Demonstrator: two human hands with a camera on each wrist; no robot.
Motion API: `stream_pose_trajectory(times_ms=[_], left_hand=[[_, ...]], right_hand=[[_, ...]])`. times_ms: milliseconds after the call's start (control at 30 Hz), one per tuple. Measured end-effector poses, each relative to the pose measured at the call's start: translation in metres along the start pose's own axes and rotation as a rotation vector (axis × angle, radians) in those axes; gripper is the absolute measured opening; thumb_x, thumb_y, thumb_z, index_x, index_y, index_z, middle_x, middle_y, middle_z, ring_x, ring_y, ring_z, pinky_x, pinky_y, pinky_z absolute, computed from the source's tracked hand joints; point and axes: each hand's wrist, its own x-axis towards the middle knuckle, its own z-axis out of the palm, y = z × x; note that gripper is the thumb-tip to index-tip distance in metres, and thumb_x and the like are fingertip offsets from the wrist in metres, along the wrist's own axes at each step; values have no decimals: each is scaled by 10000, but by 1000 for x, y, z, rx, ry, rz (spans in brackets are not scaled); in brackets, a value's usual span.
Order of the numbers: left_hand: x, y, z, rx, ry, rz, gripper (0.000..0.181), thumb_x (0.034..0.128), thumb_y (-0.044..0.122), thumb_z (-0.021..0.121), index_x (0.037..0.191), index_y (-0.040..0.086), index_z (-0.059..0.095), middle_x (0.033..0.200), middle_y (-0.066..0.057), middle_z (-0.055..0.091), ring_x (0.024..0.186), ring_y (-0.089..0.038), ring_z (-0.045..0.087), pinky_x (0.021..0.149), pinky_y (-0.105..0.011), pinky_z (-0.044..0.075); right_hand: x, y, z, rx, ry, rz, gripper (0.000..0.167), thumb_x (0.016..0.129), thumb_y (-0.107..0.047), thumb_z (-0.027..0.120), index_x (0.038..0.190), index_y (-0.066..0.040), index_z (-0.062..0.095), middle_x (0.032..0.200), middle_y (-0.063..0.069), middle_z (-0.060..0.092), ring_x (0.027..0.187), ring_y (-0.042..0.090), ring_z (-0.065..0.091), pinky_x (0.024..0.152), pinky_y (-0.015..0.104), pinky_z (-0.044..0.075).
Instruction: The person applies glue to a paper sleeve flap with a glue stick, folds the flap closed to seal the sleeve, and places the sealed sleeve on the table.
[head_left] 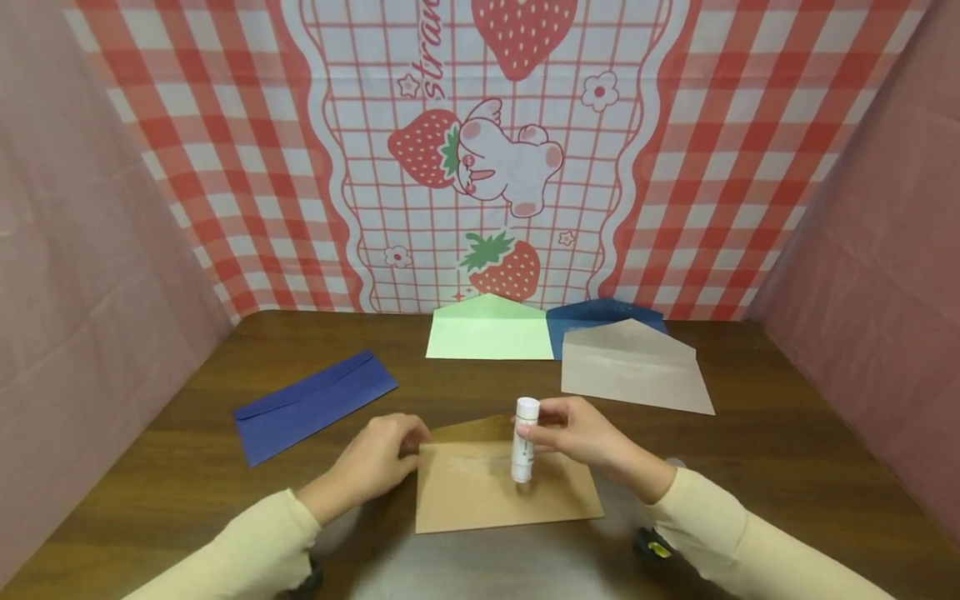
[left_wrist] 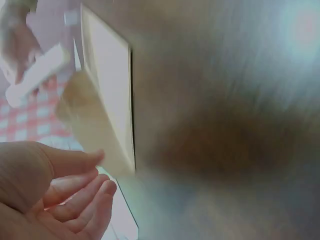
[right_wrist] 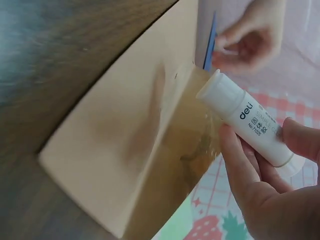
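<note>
A kraft-brown envelope (head_left: 480,500) lies in front of me, its flap (right_wrist: 187,145) unfolded away from me and shiny in patches. My right hand (head_left: 573,429) holds a white glue stick (right_wrist: 250,125) marked "deli" between thumb and fingers, upright above the envelope in the head view. At the envelope's left edge is my left hand (head_left: 382,454), fingers loosely curled and thumb extended close to the flap's corner (left_wrist: 117,160). Nothing shows gripped in it; whether it touches the paper is hard to tell.
A blue envelope (head_left: 315,408) lies at the left. Along the back are a light green envelope (head_left: 487,337), a dark blue envelope (head_left: 558,329) and, overlapping that one, a greyish-beige envelope (head_left: 633,379). A small translucent round object (head_left: 676,462) sits behind my right wrist.
</note>
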Motion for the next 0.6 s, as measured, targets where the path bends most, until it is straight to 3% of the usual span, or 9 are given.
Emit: stream_pose_trajectory(times_ms=[67, 200, 300, 600], left_hand=[[7, -6, -1, -42, 4, -18, 179, 736, -30, 763, 869, 52, 675, 833, -55, 687, 760, -135, 620, 660, -228, 515], [12, -13, 1, -92, -71, 93, 176, 706, -11, 797, 820, 36, 673, 771, -49, 688, 702, -115, 619, 625, -188, 509], [10, -12, 4, -71, -124, 165, 221, 689, 72, 834, 851, 40, 689, 803, -39, 702, 727, -114, 628, 649, -197, 517], [12, -7, 5, 5, -183, 128, 333, 655, 118, 858, 941, 23, 716, 897, -61, 720, 825, -172, 654, 743, -289, 555]], right_hand=[[5, -2, 7, -62, 21, -34, 335, 893, -180, 672, 1092, 88, 643, 1034, 220, 697, 909, 201, 684, 783, 361, 595], [16, -5, 23, -172, 58, -106, 275, 865, -183, 707, 1025, 39, 679, 994, 184, 718, 903, 211, 705, 753, 292, 589], [24, -7, 33, -239, 72, -173, 239, 842, -165, 730, 981, 25, 688, 960, 172, 726, 882, 218, 713, 729, 262, 590], [40, -10, 50, -289, 51, -258, 182, 825, -135, 745, 937, -3, 688, 908, 133, 732, 825, 165, 702, 706, 195, 568]])
